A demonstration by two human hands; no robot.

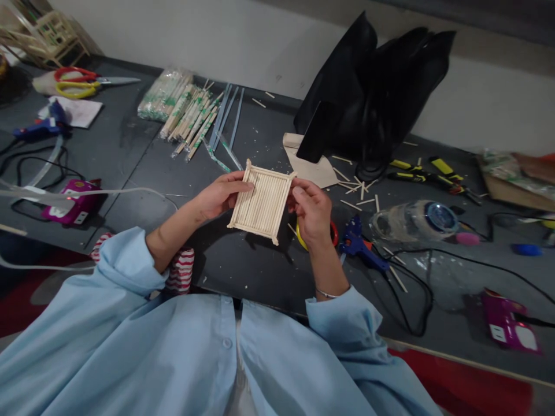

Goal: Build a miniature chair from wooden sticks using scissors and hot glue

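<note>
A small square panel of pale wooden sticks (263,202), laid side by side with edge sticks crossing at the corners, is held up over the dark table. On its left edge, my left hand (221,193) grips it with the thumb lying on top. My right hand (311,207) pinches the panel near its upper right corner; some of those fingertips are hidden. Behind my right hand shows part of a pair of scissors with red and yellow handles (333,233). Just to the right lies a blue glue gun (362,245).
Wrapped chopstick bundles (191,118) lie at the back left, near large scissors (78,82). A black bag (373,98) leans on the wall behind a phone (311,133). To the right are cut stick pieces, yellow-black pliers (427,176), a plastic bottle (414,219) and trailing cords.
</note>
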